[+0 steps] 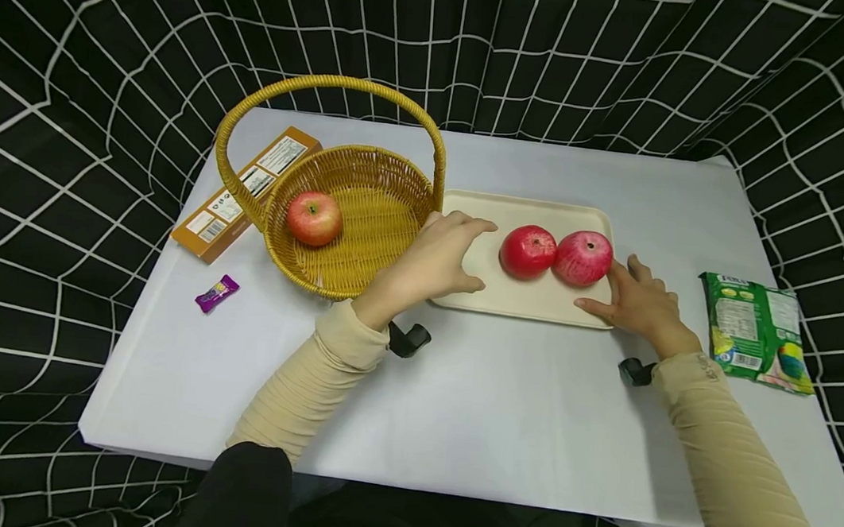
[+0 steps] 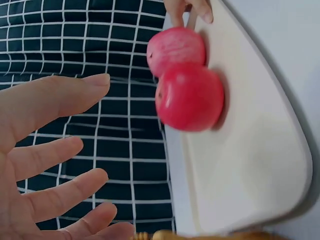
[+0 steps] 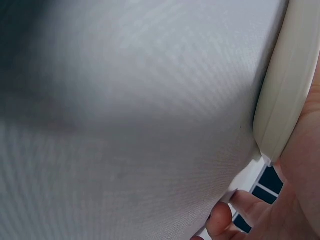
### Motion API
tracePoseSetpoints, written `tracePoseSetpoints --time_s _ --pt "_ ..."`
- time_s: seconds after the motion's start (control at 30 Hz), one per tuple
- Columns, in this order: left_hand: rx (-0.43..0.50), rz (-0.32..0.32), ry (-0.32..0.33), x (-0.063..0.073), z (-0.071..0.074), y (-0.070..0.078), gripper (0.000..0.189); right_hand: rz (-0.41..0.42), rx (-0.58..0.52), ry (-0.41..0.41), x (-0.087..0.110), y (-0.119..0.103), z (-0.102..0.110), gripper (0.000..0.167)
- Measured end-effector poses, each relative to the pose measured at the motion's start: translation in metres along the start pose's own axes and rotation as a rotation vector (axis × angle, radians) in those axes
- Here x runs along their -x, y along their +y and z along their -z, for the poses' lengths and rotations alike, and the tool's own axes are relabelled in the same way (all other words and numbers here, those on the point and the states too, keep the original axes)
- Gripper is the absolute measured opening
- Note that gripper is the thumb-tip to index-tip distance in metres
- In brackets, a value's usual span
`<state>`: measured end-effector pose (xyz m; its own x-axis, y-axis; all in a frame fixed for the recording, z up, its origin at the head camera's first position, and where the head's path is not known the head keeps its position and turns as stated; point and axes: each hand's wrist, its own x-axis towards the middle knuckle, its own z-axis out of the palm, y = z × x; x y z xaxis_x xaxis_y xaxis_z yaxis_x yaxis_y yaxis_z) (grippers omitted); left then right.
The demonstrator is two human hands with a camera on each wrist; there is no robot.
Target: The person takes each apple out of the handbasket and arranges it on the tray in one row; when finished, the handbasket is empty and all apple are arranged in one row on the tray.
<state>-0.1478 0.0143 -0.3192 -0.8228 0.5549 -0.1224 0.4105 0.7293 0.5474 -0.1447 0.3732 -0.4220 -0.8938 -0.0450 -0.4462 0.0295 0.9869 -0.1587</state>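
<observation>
On a cream tray (image 1: 534,304), a glossy round red fruit (image 1: 528,252) touches a pinkish, streaked round fruit (image 1: 583,258); both look like pomegranates. My left hand (image 1: 442,253) hangs over the tray's left end, between basket and fruits. Its thumb and fingers spread apart around nothing, as the left wrist view also shows. At the tray's right end is my right hand (image 1: 638,300), thumb over the rim and forefinger close beside the streaked fruit. In the right wrist view its palm (image 3: 302,167) lies behind the tray edge (image 3: 282,110), partly hidden.
A yellow wicker basket (image 1: 386,269) with a tall handle stands left of the tray, holding an apple (image 1: 314,218). Behind it lies an orange-brown box (image 1: 242,194). A purple wrapped sweet (image 1: 217,293) lies front left, and a green snack packet (image 1: 755,333) far right.
</observation>
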Motion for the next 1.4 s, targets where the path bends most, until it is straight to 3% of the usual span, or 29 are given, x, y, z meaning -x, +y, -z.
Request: tracePoseSetpoints --time_s 0.23,0.53,0.8,0.97,1.17,1.4 --pt "0.016 0.051 0.022 0.022 0.019 -0.023 0.075 -0.006 0.0 -0.001 -0.003 0.001 -0.001 0.114" --pt "0.011 0.153 0.035 0.04 0.045 -0.066 0.079 -0.01 0.001 -0.003 -0.005 0.004 -0.002 0.115" --pt "-0.022 0.257 0.021 0.043 0.063 -0.105 0.082 -0.01 -0.009 0.004 -0.005 0.005 -0.003 0.116" --pt "-0.052 0.281 0.02 0.042 0.068 -0.124 0.08 -0.014 -0.016 -0.002 -0.005 0.004 -0.004 0.116" --pt "-0.071 0.279 0.019 0.04 0.075 -0.14 0.078 -0.014 -0.012 0.0 -0.002 0.003 -0.002 0.115" --pt "-0.006 0.317 -0.004 0.039 0.08 -0.149 0.076 -0.007 -0.011 0.014 -0.002 0.003 -0.002 0.113"
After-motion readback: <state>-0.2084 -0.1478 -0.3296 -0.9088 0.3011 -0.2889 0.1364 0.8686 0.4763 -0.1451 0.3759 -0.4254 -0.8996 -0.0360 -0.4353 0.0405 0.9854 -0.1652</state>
